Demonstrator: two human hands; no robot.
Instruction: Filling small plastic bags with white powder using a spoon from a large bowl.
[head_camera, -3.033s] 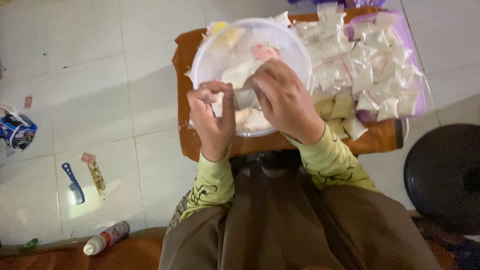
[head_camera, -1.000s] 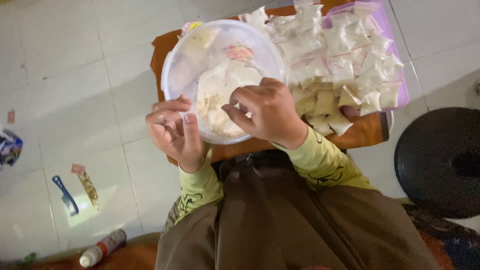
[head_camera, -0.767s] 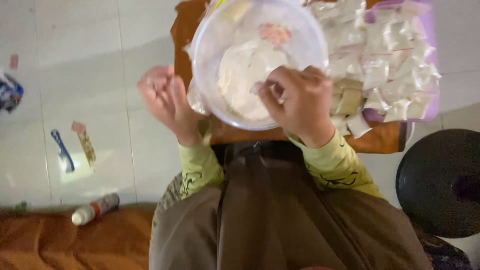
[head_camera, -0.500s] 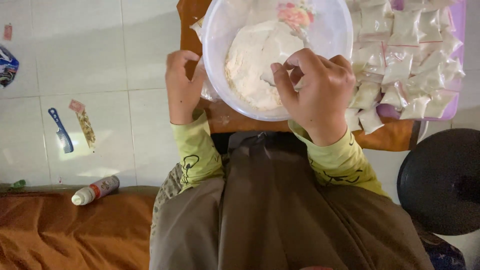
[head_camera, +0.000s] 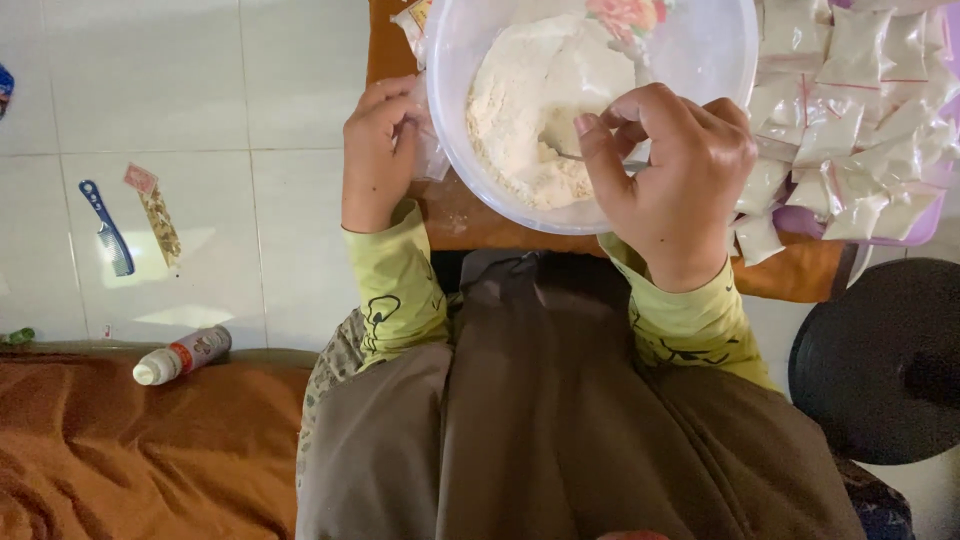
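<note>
— Head view, centre top: what do the hands grip?
— Right hand pinches a thin metal spoon handle over the clear plastic bowl, which holds pale flour and sits on the orange-brown surface.
— And the left hand?
— Curled closed on a small clear plastic bag against the bowl's left rim.
— Anything around?
— Filled white packets heaped upper right, blue comb on the tiled floor at left, small bottle lower left.
</note>
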